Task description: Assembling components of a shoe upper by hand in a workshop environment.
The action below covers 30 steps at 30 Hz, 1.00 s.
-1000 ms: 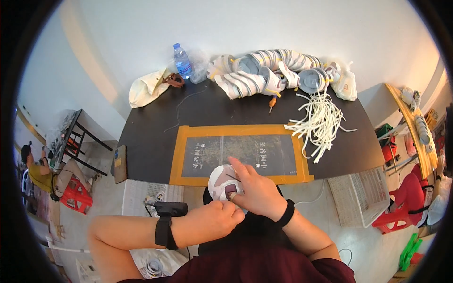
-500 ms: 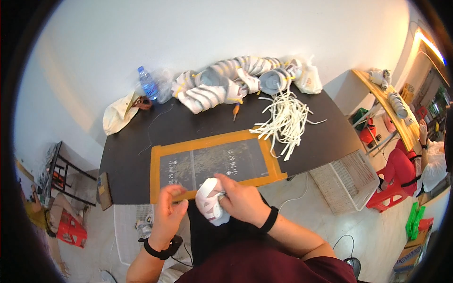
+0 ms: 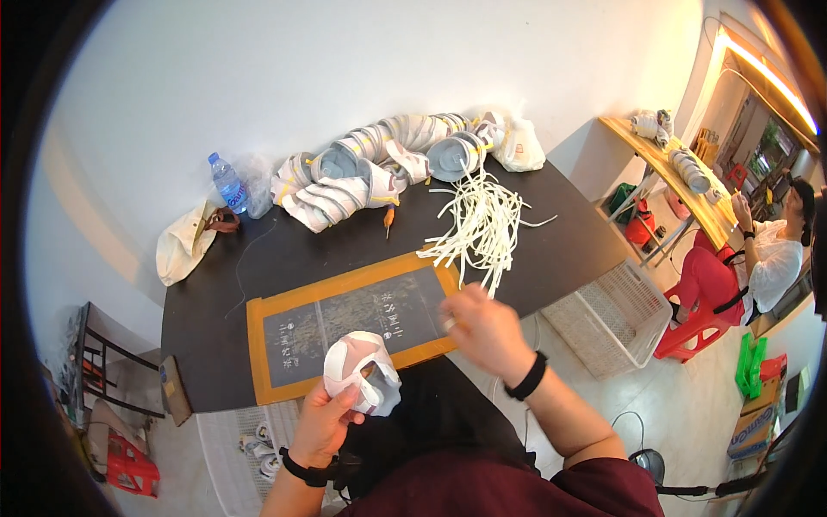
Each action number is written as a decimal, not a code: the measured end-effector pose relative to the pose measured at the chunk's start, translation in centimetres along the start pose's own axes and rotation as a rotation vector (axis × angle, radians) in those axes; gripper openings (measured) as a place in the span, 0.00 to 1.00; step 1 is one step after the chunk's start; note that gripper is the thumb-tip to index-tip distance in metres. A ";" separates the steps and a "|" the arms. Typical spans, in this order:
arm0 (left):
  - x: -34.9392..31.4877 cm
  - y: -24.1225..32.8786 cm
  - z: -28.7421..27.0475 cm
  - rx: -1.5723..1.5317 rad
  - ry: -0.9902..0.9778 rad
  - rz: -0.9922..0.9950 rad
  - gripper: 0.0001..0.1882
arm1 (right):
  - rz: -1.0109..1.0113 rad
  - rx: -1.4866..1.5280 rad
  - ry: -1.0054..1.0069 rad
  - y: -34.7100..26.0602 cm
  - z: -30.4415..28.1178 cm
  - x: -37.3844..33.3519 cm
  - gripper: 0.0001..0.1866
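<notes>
My left hand (image 3: 324,424) grips a small white and pale pink shoe upper (image 3: 357,366), its thumb pressed on the near edge. The upper's opening faces right and shows a grey lining. My right hand (image 3: 489,332) is raised off the upper, over the right end of the taped panel, just below a loose bundle of white laces (image 3: 482,220). Its fingers are blurred by motion, and I cannot make out anything in them. A long nested row of similar shoe uppers (image 3: 345,185) lies along the back of the dark table (image 3: 568,228).
A dark printed panel edged with orange tape (image 3: 258,345) lies in front of me. At the back left are a water bottle (image 3: 228,183) and a cream cloth bag (image 3: 183,246). An orange-handled tool (image 3: 389,217) lies mid-table. A white crate (image 3: 607,323) stands right; a person (image 3: 771,267) sits beyond.
The shoe upper has passed from my right hand to my left, which was open before. My right hand has moved away up and right. The whole view has turned rightward.
</notes>
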<state>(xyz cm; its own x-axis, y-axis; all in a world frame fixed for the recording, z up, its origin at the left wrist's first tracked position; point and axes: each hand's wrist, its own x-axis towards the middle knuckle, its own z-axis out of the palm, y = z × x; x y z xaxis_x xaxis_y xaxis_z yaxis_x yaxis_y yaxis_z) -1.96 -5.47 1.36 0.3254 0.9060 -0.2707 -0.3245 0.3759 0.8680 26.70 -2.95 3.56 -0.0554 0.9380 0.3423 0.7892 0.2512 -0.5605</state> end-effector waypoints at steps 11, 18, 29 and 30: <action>0.6 -0.9 1.1 -0.123 -0.005 -0.057 0.16 | 0.142 -0.168 -0.174 3.4 1.7 1.6 0.10; -0.1 -0.3 0.4 -0.251 0.001 -0.081 0.17 | 0.008 0.036 -0.080 2.2 1.5 1.9 0.08; -0.9 -0.5 0.4 -0.277 -0.007 -0.117 0.18 | -0.392 -0.365 -0.373 0.8 3.4 3.8 0.07; -1.0 -0.5 0.4 -0.284 0.005 -0.111 0.18 | -0.424 -0.296 -0.320 0.6 3.6 4.0 0.07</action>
<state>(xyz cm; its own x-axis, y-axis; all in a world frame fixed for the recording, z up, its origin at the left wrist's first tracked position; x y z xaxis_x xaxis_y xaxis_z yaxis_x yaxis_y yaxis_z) -1.73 -6.63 1.33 0.3690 0.8570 -0.3597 -0.5225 0.5113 0.6823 24.74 1.81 1.84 -0.5470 0.8075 0.2207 0.7920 0.5846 -0.1759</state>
